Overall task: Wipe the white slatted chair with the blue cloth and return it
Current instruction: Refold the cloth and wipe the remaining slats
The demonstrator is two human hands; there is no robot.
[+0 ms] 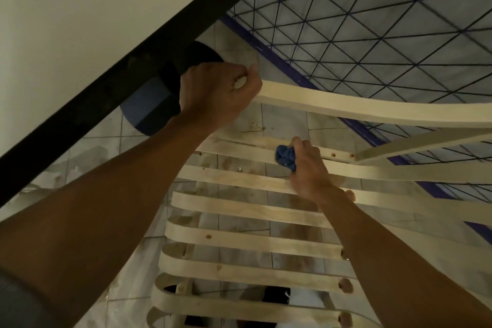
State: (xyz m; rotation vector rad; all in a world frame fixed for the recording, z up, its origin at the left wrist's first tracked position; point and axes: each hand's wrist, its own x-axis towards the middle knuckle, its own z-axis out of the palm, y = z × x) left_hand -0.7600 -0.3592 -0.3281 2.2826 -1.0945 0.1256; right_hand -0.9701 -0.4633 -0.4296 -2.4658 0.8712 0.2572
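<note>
Slatted chair held at 1 rail, cloth pressed on an upper slat.

A black beam [106,88] crosses diagonally from lower left to upper right, close along the chair's left side. A dark blue drum [149,112] sits under it, just behind the left hand [221,93], whose fingers curl round the end of the curved top rail. The white slatted chair [239,239] fills the centre, slats lying crosswise in a row running up from the bottom edge. The right hand [308,170] grips the bunched blue cloth [286,158] against an upper slat. A blue-framed wire grid [372,21] stands near the right side. Tiled floor [87,152] shows through the gaps.
</note>
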